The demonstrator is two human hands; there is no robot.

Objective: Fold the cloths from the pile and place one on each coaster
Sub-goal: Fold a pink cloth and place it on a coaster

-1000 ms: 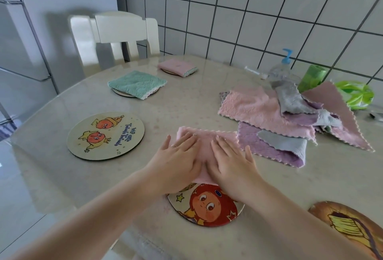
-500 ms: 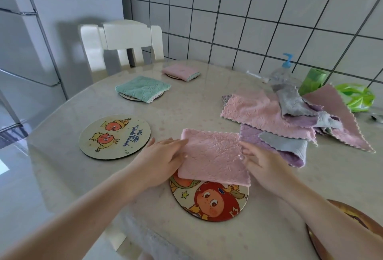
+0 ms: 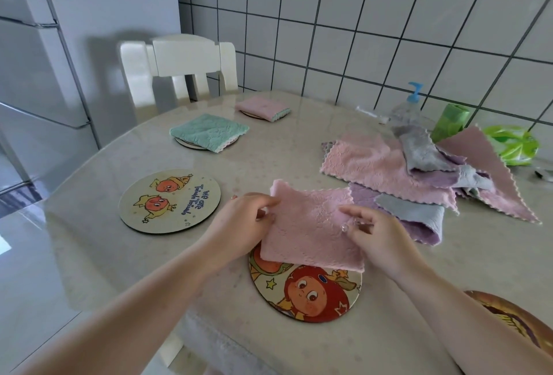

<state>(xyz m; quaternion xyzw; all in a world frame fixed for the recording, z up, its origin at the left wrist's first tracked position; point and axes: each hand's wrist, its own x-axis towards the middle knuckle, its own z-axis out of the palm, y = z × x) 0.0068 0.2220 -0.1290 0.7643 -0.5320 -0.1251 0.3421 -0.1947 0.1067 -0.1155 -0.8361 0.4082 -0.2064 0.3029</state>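
Above the coaster [image 3: 305, 294], 2 hands pinch the pink cloth [image 3: 311, 225].

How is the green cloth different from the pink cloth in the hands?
The green cloth lies flat on a coaster, untouched; the pink cloth is gripped by the left hand and right hand, its far edge raised, only partly over its coaster. Both look fluffy, with wavy edges.

The held cloth [image 3: 311, 234] was pink. The pile [image 3: 419, 177] mixed pink, lilac and grey. Two coasters [image 3: 170, 201] bore orange cartoon figures. The bench [image 3: 269, 159] was beige.
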